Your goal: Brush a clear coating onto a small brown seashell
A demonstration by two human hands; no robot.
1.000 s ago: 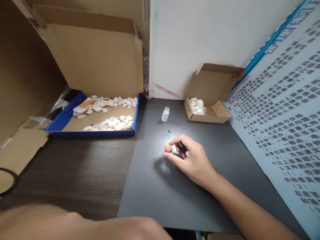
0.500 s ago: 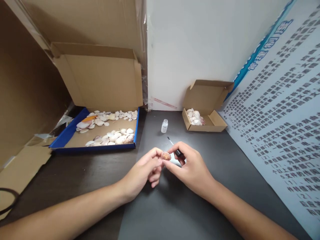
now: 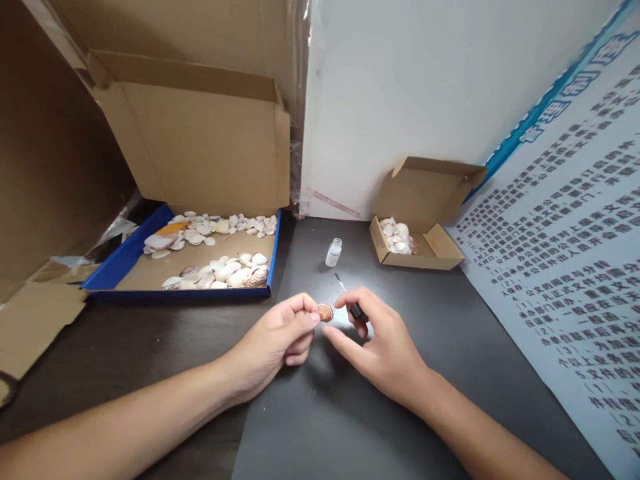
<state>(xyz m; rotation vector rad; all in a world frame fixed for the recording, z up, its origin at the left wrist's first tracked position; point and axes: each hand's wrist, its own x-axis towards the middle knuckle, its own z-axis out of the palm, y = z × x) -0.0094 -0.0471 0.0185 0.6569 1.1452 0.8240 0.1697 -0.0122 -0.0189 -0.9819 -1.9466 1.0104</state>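
Observation:
Between thumb and forefinger, my left hand (image 3: 283,333) pinches a small reddish-brown seashell (image 3: 325,313) by its left edge. My right hand (image 3: 377,333) is just to the right, its thumb and forefinger parted from the shell. Its other fingers curl round the black cap of a brush applicator (image 3: 357,311), whose thin stem and dark tip point away towards the back. Beyond the hands, a small clear glass bottle (image 3: 333,253) with a whitish label stands uncapped on the dark grey mat (image 3: 300,427).
At left, an open blue-edged cardboard box (image 3: 175,293) holds two groups of pale seashells (image 3: 233,272). A smaller open cardboard box (image 3: 425,260) with white shells (image 3: 397,235) stands back right. A white panel (image 3: 390,100) rises behind; a printed poster (image 3: 565,220) flanks the right.
My right thumb and forefinger have let go of the shell and spread apart. My left hand has drawn the shell slightly left. The camera view has shifted a little.

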